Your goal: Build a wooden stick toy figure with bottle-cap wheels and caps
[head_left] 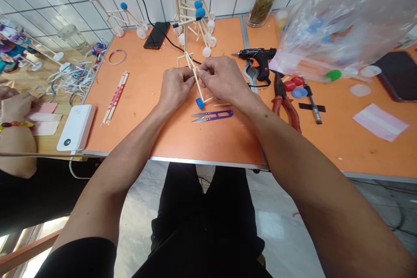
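My left hand (177, 84) and my right hand (221, 76) meet over the orange table (146, 126), both pinching a small frame of wooden sticks (198, 84). A blue cap (200, 103) is fixed at the frame's near end. My fingers partly hide the frame's middle. Just in front of my hands lie purple thread snips (215, 115). Behind them stands a taller stick structure (185, 21) with blue balls and white wheels. To the right of my right hand rests a black hot glue gun (259, 58).
Pliers (282, 104) and a black pen (312, 102) lie at the right, below a clear plastic bag (345, 21). Wrapped chopsticks (115, 97), a white power bank (76, 128) and a phone (157, 35) are to the left. A co-worker's hand (16, 104) is at the far left.
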`<act>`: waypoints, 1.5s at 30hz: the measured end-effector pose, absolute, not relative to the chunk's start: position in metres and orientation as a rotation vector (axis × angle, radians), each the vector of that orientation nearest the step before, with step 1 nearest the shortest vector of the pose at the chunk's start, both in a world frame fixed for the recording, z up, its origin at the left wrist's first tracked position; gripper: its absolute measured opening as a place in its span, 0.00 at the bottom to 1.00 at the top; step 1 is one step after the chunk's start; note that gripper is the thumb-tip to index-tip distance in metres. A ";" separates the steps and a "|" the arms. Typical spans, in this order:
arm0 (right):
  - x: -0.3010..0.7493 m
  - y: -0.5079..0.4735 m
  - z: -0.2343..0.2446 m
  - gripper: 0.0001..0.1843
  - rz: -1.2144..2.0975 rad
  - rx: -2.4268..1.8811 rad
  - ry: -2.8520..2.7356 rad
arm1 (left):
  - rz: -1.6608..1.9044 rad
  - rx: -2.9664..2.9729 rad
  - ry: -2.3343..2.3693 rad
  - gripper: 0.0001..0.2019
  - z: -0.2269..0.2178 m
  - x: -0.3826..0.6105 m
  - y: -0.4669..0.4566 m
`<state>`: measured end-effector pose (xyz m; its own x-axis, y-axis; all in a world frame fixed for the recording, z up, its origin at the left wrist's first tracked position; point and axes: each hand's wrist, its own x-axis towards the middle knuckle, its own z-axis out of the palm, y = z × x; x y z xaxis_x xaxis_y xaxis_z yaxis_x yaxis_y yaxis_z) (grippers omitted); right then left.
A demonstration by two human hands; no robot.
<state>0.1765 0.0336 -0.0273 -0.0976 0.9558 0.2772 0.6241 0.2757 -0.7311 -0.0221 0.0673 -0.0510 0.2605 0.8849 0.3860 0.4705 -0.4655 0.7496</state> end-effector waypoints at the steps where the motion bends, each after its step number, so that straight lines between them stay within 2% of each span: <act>1: 0.177 0.034 -0.027 0.12 0.575 -1.428 -1.809 | 1.107 2.042 1.222 0.31 -0.050 -0.022 0.067; 16: 0.179 0.035 -0.017 0.18 0.668 -1.429 -1.804 | 1.081 2.065 1.216 0.28 -0.050 -0.022 0.066; 22: 0.180 0.027 -0.008 0.18 0.784 -1.443 -1.756 | 1.079 2.084 1.198 0.33 -0.050 -0.022 0.065; 38: 0.178 0.032 -0.008 0.11 1.132 -1.374 -1.578 | 1.082 2.068 1.198 0.36 -0.052 -0.024 0.068; 45: 0.176 0.035 -0.016 0.18 1.125 -1.339 -1.573 | 1.093 2.053 1.224 0.30 -0.049 -0.025 0.066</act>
